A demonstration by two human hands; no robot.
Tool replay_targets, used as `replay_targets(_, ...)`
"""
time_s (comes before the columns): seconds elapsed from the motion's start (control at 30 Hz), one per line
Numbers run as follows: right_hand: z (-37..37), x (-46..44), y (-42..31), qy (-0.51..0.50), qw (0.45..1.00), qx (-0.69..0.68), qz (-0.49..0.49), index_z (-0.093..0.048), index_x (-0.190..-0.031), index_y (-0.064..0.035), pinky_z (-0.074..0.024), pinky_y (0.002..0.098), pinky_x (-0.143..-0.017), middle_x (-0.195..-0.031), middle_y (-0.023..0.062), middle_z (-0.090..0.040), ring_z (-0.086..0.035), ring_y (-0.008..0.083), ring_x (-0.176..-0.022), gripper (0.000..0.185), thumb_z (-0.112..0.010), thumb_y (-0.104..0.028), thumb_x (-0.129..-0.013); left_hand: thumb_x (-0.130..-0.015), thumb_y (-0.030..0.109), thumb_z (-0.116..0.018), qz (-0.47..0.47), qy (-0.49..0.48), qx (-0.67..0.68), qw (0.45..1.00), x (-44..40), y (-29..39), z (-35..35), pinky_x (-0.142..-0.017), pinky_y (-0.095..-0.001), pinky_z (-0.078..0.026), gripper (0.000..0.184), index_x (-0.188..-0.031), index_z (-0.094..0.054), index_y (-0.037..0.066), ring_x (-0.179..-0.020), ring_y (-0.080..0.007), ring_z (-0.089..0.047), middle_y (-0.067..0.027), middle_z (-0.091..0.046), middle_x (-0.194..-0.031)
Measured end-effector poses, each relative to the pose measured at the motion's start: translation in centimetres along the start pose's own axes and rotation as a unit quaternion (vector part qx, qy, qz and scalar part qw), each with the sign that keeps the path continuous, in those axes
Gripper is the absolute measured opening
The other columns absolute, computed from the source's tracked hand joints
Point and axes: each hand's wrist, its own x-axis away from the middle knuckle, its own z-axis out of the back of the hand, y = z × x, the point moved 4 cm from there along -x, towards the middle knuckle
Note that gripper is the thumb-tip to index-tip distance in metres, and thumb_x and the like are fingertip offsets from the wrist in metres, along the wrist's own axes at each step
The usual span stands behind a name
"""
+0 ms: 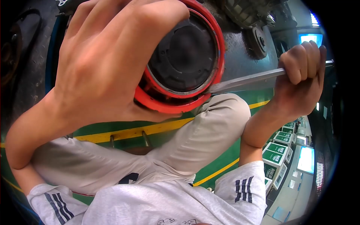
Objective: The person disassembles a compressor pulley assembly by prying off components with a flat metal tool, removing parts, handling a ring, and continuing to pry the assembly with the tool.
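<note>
The left hand [99, 69] spans a red-rimmed round part [183, 56] with a black face, its fingers along the far edge and its thumb on the near side. The right hand [302, 71] is closed around a flat metal bar [251, 78], which slants leftward so that its end meets the part's near right edge. Beyond lies a grey desk [240, 47] with a metal disc [258, 42] on the right and a bulky metal casting [245, 13] farther off. Nearest are the person's pale trousers [204, 138] and grey shirt [150, 202], above a green floor [223, 155] with yellow lines [217, 172].
</note>
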Motion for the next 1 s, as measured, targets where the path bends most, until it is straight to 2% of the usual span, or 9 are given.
replay_targets(0.1, -0.9, -0.6, 0.2, 0.027, 0.995, 0.094, 0.014, -0.037, -0.072, -0.016, -0.0272, 0.0223, -0.042, -0.061, 0.0002, -0.03, -0.027, 0.0119, -0.045, 0.036, -0.038, -0.018, -0.108, -0.068, 0.049, -0.09, 0.001, 0.007, 0.005, 1.0, 0.0, 0.4, -0.6, -0.079, -0.0372, -0.05, 0.08, -0.12, -0.051, 0.003, -0.088, -0.03, -0.068, -0.0267, -0.066, -0.115)
replay_targets(0.2, -2.0, -1.7, 0.0, -0.029, 0.985, 0.172, 0.014, -0.038, -0.074, -0.0149, -0.0265, 0.0225, -0.041, -0.062, 0.0003, -0.032, -0.028, 0.0114, -0.046, 0.033, -0.039, -0.016, -0.107, -0.068, 0.049, -0.09, 0.007, 0.014, 0.007, 1.0, 0.0, 0.3, -0.5, -0.079, -0.0371, -0.05, 0.08, -0.12, -0.051, 0.003, -0.088, -0.0297, -0.068, -0.0264, -0.066, -0.115)
replay_targets(0.4, -1.0, -2.3, 1.4, -0.028, 0.995, 0.051, -0.082, -0.036, -0.074, -0.0137, -0.0236, 0.0231, -0.041, -0.063, 0.0005, -0.029, -0.027, 0.012, -0.047, 0.033, -0.039, -0.016, -0.107, -0.068, 0.048, -0.09, 0.015, 0.026, 0.001, 1.0, 0.1, 0.9, 0.1, -0.079, -0.037, -0.05, 0.079, -0.12, -0.051, 0.003, -0.087, -0.0293, -0.068, -0.0258, -0.067, -0.114)
replay_targets(0.47, 0.3, -1.8, 1.3, 0.07, 0.995, 0.034, -0.066, -0.036, -0.074, -0.0134, -0.0219, 0.0251, -0.042, -0.062, 0.0005, -0.027, -0.024, 0.0132, -0.047, 0.035, -0.035, -0.021, -0.109, -0.068, 0.048, -0.09, 0.014, 0.028, 0.0, 0.999, 0.0, 1.0, 0.1, -0.079, -0.0369, -0.05, 0.079, -0.12, -0.051, 0.003, -0.087, -0.0291, -0.068, -0.0256, -0.067, -0.114)
replay_targets(0.53, 1.1, -1.4, 1.9, 0.089, 0.992, 0.0, -0.086, -0.035, -0.072, -0.0139, -0.0207, 0.0269, -0.042, -0.061, -0.0006, -0.023, -0.021, 0.0132, -0.047, 0.039, -0.034, -0.025, -0.11, -0.068, 0.048, -0.09, 0.016, 0.031, 0.002, 0.999, -0.1, 1.1, 0.1, -0.079, -0.0369, -0.05, 0.078, -0.12, -0.051, 0.003, -0.087, -0.0289, -0.068, -0.0254, -0.067, -0.114)
replay_targets(0.67, 3.9, 0.0, 4.0, 0.129, 0.98, -0.123, -0.085, -0.03, -0.067, -0.0158, -0.0185, 0.0269, -0.042, -0.059, -0.0025, -0.02, -0.02, 0.0113, -0.046, 0.045, -0.035, -0.028, -0.11, -0.068, 0.047, -0.09, 0.017, 0.041, -0.001, 0.999, -0.5, 1.2, 0.2, -0.079, -0.0368, -0.05, 0.078, -0.12, -0.051, 0.003, -0.086, -0.0286, -0.068, -0.025, -0.067, -0.113)
replay_targets(0.73, 4.4, 0.7, 5.4, 0.096, 0.958, -0.26, -0.075, -0.029, -0.067, -0.0147, -0.0182, 0.0293, -0.046, -0.061, -0.004, -0.023, -0.021, 0.0116, -0.053, 0.041, -0.039, -0.02, -0.106, -0.068, 0.047, -0.09, 0.02, 0.048, -0.008, 0.999, -0.4, 1.1, 0.3, -0.078, -0.0368, -0.05, 0.078, -0.119, -0.051, 0.003, -0.086, -0.0285, -0.068, -0.0248, -0.068, -0.113)
replay_targets(0.87, 4.5, 1.2, 6.3, 0.167, 0.948, -0.269, -0.019, -0.028, -0.065, -0.0166, -0.0186, 0.0254, -0.04, -0.056, -0.0034, -0.022, -0.019, 0.009, -0.044, 0.043, -0.039, -0.02, -0.107, -0.066, 0.044, -0.092, 0.056, -0.012, -0.035, 0.998, -0.2, 0.7, -0.3, -0.078, -0.0354, -0.049, 0.078, -0.118, -0.051, 0.004, -0.084, -0.0268, -0.067, -0.024, -0.068, -0.111)
replay_targets(1.0, 5.0, 2.1, 6.1, 0.16, 0.946, -0.282, -0.021, -0.027, -0.063, -0.0167, -0.0216, 0.0237, -0.04, -0.055, -0.0025, -0.022, -0.02, 0.0095, -0.043, 0.045, -0.04, -0.017, -0.106, -0.066, 0.046, -0.092, -0.031, 0.006, -0.036, 0.999, -0.9, 0.8, 0.0, -0.081, -0.035, -0.048, 0.081, -0.121, -0.049, 0.004, -0.087, -0.0268, -0.067, -0.025, -0.066, -0.115)
